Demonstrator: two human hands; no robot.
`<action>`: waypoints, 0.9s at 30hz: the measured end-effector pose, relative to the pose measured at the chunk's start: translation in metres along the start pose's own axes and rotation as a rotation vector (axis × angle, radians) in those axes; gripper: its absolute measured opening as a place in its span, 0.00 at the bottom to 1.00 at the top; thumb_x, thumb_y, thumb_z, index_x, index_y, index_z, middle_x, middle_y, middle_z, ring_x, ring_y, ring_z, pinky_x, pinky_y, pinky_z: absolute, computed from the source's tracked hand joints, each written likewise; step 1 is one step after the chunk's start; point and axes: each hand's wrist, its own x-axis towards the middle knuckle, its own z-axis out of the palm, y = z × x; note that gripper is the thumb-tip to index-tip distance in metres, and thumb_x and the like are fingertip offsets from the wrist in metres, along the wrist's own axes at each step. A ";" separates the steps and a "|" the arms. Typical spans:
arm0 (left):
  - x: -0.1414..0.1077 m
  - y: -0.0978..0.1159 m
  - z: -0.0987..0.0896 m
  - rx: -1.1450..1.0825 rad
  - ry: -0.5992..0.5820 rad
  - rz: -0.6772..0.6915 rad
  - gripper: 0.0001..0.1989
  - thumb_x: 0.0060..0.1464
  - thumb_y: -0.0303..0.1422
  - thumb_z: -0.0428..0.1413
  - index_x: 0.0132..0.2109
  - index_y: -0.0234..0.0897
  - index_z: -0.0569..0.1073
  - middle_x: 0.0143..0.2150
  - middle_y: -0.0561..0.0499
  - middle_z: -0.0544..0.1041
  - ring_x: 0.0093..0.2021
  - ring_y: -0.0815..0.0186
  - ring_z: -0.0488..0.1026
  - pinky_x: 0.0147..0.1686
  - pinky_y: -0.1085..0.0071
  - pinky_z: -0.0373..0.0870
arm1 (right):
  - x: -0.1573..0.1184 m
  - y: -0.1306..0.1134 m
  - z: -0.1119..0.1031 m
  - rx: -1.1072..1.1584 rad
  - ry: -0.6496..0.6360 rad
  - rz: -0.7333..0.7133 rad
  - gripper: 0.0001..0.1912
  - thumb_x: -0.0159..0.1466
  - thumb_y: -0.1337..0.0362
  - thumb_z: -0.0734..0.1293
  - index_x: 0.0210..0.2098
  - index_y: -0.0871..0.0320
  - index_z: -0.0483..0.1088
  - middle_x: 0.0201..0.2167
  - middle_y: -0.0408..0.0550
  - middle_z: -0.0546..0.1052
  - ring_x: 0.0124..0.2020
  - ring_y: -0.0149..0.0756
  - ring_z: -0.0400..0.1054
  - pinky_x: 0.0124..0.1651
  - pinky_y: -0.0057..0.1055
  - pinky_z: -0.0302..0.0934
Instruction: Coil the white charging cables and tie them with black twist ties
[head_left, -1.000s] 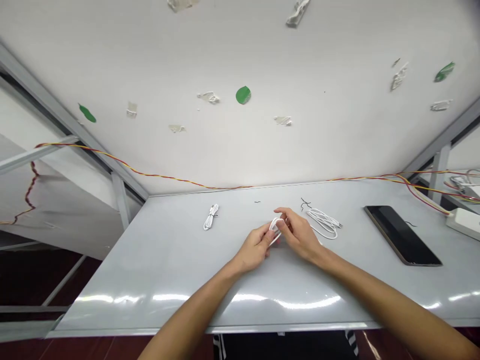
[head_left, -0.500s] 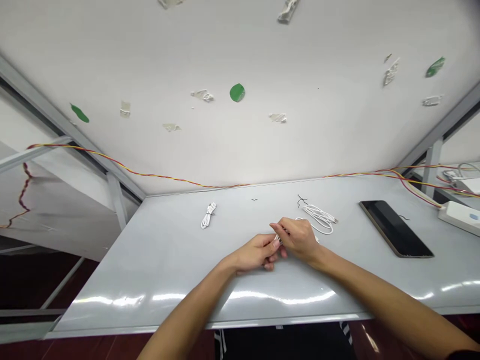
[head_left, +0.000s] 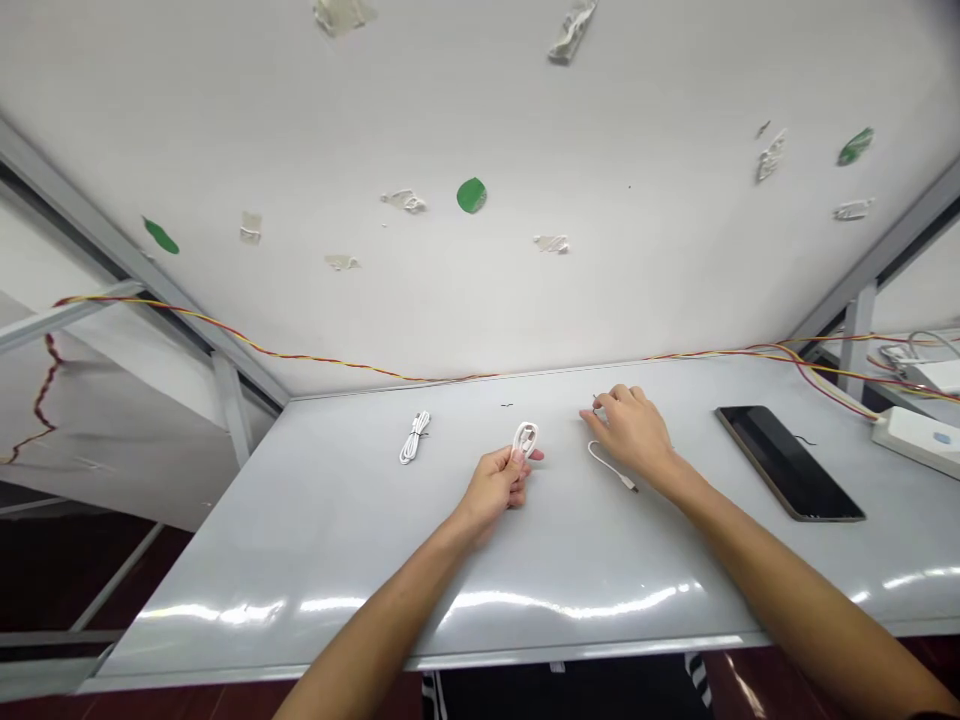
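Note:
My left hand [head_left: 496, 484] is closed on a coiled white USB cable [head_left: 525, 436], whose looped end sticks up past the thumb. Over toward the back, my right hand [head_left: 631, 428] bends down to the tabletop with its fingers curled and the thumb near the index fingertip. A tiny dark bit shows at those fingertips, too small to make out. Under and beside this hand lies a loose white cable [head_left: 615, 470], mostly covered by it. Left of my hands rests a bundled white cable [head_left: 414, 438] with a black tie around it.
A dark-screened phone or tablet [head_left: 787, 462] lies on the grey table [head_left: 315, 520] at right, near a white power strip [head_left: 919, 438]. Twisted red and yellow wires [head_left: 322, 354] run along the back wall. A short black tie [head_left: 507, 405] lies near the back edge.
My hands were together on the white cable and have parted. The left has kept the coil; the right has let go and moved back and right, over where several black ties lay.

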 end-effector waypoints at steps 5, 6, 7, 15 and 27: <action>0.002 -0.002 -0.002 -0.026 0.051 0.012 0.24 0.54 0.49 0.59 0.46 0.31 0.73 0.30 0.56 0.56 0.24 0.75 0.47 0.22 0.76 0.44 | 0.004 0.018 0.013 -0.152 -0.087 0.040 0.11 0.66 0.63 0.61 0.32 0.60 0.73 0.37 0.61 0.74 0.43 0.51 0.65 0.42 0.43 0.58; 0.002 -0.003 -0.002 -0.025 0.048 0.011 0.24 0.54 0.49 0.59 0.46 0.31 0.73 0.30 0.56 0.56 0.24 0.75 0.47 0.22 0.77 0.44 | 0.004 0.018 0.014 -0.151 -0.081 0.035 0.11 0.66 0.65 0.60 0.31 0.60 0.72 0.37 0.60 0.74 0.43 0.51 0.65 0.42 0.44 0.58; 0.002 -0.003 -0.002 -0.024 0.044 0.012 0.24 0.55 0.49 0.59 0.46 0.30 0.73 0.29 0.56 0.56 0.24 0.75 0.47 0.22 0.77 0.45 | 0.004 0.017 0.014 -0.155 -0.070 0.030 0.11 0.66 0.67 0.60 0.31 0.60 0.72 0.38 0.60 0.74 0.43 0.51 0.65 0.43 0.44 0.58; -0.002 0.003 0.001 -0.069 -0.017 0.030 0.21 0.55 0.48 0.60 0.44 0.33 0.70 0.29 0.57 0.54 0.24 0.75 0.46 0.23 0.77 0.44 | 0.000 -0.007 0.002 0.341 -0.002 -0.112 0.09 0.68 0.63 0.60 0.34 0.55 0.69 0.34 0.48 0.76 0.37 0.40 0.69 0.41 0.36 0.61; -0.001 0.007 -0.007 -0.309 -0.183 -0.056 0.16 0.58 0.40 0.60 0.46 0.34 0.69 0.29 0.56 0.57 0.25 0.75 0.52 0.23 0.78 0.49 | -0.032 -0.049 0.003 0.646 -0.176 -0.304 0.03 0.67 0.65 0.59 0.37 0.53 0.64 0.33 0.46 0.77 0.35 0.38 0.72 0.36 0.33 0.64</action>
